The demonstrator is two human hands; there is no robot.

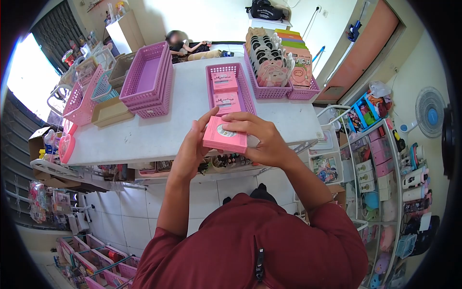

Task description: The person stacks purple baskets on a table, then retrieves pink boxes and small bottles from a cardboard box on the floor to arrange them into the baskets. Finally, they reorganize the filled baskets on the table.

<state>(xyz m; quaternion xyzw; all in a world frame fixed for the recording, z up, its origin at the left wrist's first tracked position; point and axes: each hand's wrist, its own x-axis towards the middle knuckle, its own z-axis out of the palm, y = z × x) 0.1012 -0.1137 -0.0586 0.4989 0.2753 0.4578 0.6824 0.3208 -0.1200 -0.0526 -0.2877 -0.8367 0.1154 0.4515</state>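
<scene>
A stack of flat pink boxes (224, 139) with a pale round label on top is held in front of my chest, over the table's near edge. My left hand (190, 147) wraps the stack's left side. From the right, my right hand (264, 137) grips it, fingers across the top by the label and thumb at the near side. Just beyond stands a purple basket (246, 89) holding similar pink packs (225, 81) with dark lettering in two piles. My fingers partly cover the basket's near end.
The white table (185, 103) carries stacked purple baskets (144, 98) at left and a basket of panda-faced items (269, 67) at right. A beige tray (110, 113) lies beside the stack. Another person (180, 45) is beyond the table. Shelves (380, 183) stand at right.
</scene>
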